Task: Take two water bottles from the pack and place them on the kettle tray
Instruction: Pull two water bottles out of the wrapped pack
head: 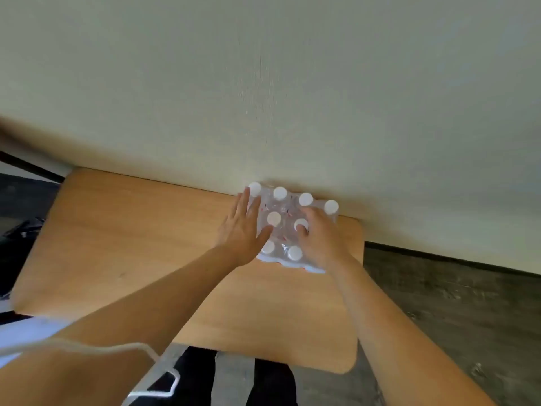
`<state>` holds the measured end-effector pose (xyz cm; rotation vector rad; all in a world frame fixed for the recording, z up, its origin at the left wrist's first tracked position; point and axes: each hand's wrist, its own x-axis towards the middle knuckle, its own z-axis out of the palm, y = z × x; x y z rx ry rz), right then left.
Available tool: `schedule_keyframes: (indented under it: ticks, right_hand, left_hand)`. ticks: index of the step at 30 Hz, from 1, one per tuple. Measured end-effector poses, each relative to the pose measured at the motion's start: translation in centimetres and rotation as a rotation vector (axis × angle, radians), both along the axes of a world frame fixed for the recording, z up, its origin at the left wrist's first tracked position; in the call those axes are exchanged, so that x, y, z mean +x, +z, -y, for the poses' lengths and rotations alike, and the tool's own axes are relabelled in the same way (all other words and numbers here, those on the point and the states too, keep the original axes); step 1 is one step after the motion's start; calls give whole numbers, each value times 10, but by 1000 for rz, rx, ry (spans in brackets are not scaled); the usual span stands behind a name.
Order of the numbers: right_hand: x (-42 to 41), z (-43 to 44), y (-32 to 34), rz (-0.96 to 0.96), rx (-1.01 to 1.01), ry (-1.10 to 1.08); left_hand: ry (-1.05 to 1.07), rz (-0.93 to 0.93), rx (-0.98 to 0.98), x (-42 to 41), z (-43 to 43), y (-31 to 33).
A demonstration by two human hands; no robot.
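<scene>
A plastic-wrapped pack of water bottles (285, 206) with several white caps stands on the far right of a wooden table (146, 259), against the wall. My left hand (244, 230) lies flat and open against the pack's left side, fingers spread. My right hand (317, 235) rests on top of the pack's right part, its fingers curled around a white-capped bottle (301, 224) in the middle row. No kettle tray is in view.
A pale wall (263, 83) rises right behind the table. Dark wood floor (453, 303) shows to the right and dark objects (20, 232) lie to the left. My legs (234, 379) stand at the table's near edge.
</scene>
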<state>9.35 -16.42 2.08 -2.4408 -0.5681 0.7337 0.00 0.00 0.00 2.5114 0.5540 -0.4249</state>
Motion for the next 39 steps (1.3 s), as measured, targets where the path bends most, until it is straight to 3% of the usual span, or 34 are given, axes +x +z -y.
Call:
schedule_keyframes:
  ticks: [6, 10, 20, 26, 31, 34, 36, 39]
  right_hand:
    - [6, -3, -35, 264, -254, 240]
    - [1, -3, -53, 434, -335, 254]
    - [10, -15, -56, 535, -502, 438]
    - [5, -8, -27, 573, -367, 470]
    - [0, -10, 30, 836, -315, 395]
    - [-4, -7, 45, 718, -54, 331]
    - [-5, -8, 62, 656, 17, 247]
    - [-6, -10, 98, 729, 90, 158]
  left_hand:
    - [-168, 96, 189, 9, 5, -36]
    - [-191, 176, 315, 5, 0, -58]
    - [-219, 160, 296, 4, -1, -59]
    - [-249, 114, 361, 4, 0, -57]
    - [-273, 78, 330, 3, -1, -49]
    - [-312, 49, 264, 1, -4, -42]
    - [-340, 30, 211, -4, -9, -37]
    - [-319, 46, 77, -14, -14, -25]
